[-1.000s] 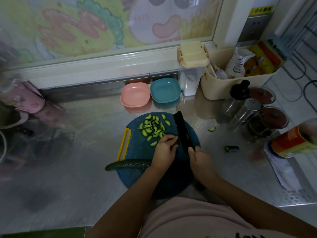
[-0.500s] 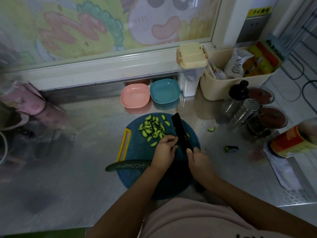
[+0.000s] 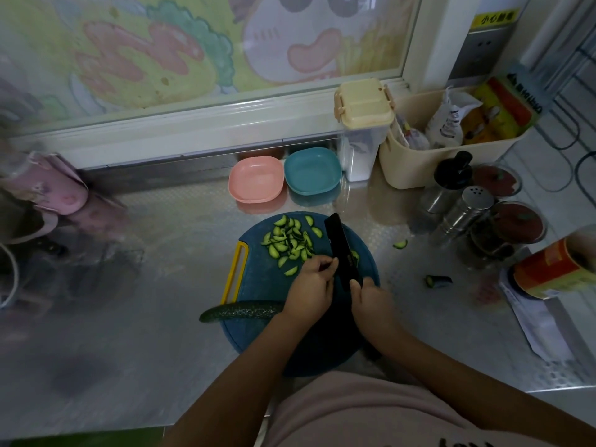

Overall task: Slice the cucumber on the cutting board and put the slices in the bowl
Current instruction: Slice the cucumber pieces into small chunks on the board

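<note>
I counted two hands at work, the left point(image 3: 309, 285) and the right point(image 3: 374, 300), with one knife point(image 3: 342, 250) and one round cutting board point(image 3: 258, 279). One long cucumber point(image 3: 242, 311) lay at the near edge. One cucumber piece point(image 3: 326, 267), mostly hidden, sat in the left fingers. The slices point(image 3: 288, 241) at the far side were heaped, around twenty, too overlapped to number exactly. On the desk point(image 3: 161, 285) to the right lay one stray slice point(image 3: 400, 244) and one cucumber end point(image 3: 438, 281). There were two bowls, a pink bowl point(image 3: 256, 179) and a teal bowl point(image 3: 312, 171). Far right I made out one lidded container point(image 3: 364, 106), one tub point(image 3: 416, 169), one black-capped bottle point(image 3: 451, 175), one metal shaker point(image 3: 474, 204), two red-lidded jars point(image 3: 496, 180) and one orange can point(image 3: 554, 269).
</note>
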